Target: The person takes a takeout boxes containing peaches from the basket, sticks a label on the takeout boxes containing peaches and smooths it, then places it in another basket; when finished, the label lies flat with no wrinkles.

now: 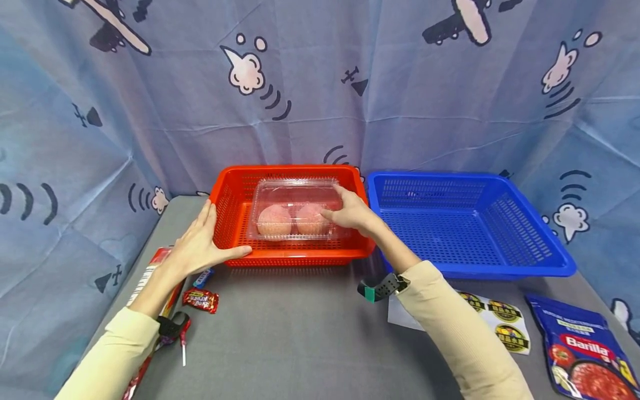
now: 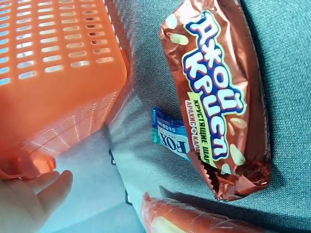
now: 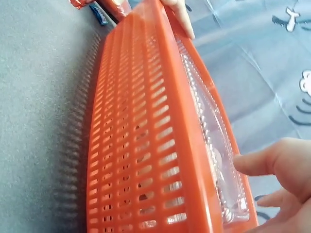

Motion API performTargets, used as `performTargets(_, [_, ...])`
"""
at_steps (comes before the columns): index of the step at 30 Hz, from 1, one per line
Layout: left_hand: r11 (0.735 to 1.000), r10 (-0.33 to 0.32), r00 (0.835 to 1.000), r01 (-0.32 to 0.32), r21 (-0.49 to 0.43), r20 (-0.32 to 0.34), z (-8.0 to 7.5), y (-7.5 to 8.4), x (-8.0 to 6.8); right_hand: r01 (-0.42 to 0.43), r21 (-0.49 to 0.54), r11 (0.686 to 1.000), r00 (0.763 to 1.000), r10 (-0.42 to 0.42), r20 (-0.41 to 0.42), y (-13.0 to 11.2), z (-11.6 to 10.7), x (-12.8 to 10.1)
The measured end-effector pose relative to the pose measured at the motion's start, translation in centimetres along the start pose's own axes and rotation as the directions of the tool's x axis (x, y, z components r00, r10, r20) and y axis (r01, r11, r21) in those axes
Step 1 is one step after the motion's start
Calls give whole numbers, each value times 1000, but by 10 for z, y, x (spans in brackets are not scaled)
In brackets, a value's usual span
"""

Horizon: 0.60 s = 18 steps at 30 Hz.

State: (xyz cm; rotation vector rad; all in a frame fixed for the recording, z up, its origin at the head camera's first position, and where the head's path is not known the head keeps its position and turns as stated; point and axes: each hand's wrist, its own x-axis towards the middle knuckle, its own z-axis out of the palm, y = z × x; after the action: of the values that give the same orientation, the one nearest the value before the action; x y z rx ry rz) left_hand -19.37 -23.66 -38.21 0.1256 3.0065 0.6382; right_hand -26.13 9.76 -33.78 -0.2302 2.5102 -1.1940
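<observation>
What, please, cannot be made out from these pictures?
- Head view: part of the sticker sheet, behind the right sleeve.
- Left wrist view: part of the left hand, cut off at lower left.
- Right wrist view: the bottom of the clear box, behind the red basket.

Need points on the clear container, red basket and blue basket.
Clear container point(image 1: 296, 200), head view: middle of its see-through top.
Red basket point(image 1: 297, 254), head view: front rim.
Blue basket point(image 1: 440, 239), head view: perforated floor.
</observation>
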Motion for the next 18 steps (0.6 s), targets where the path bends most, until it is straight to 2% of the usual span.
performTargets(3, [1000,3,1000,-3,-1,-3,0,-1,0,-126,79,989,990,119,80,2,-2,1])
performTargets(6, [1000,5,1000,-5,-7,-3,0,-1,0,-195,119,974,974,177,144,4,-3,1])
performTargets(10, [1000,0,1000,0,-15,-3,-1,-2,-1,-189,217,958,973,154,170,7,-1,4])
performTargets(14, [1000,3,1000,-3,-18,-7,-2,-1,-1,-221,345,912,968,160,195,9,1,7])
performTargets(18, [1000,5,1000,-5,-19,-7,-1,0,0,-279,367,887,953,210,217,12,4,7])
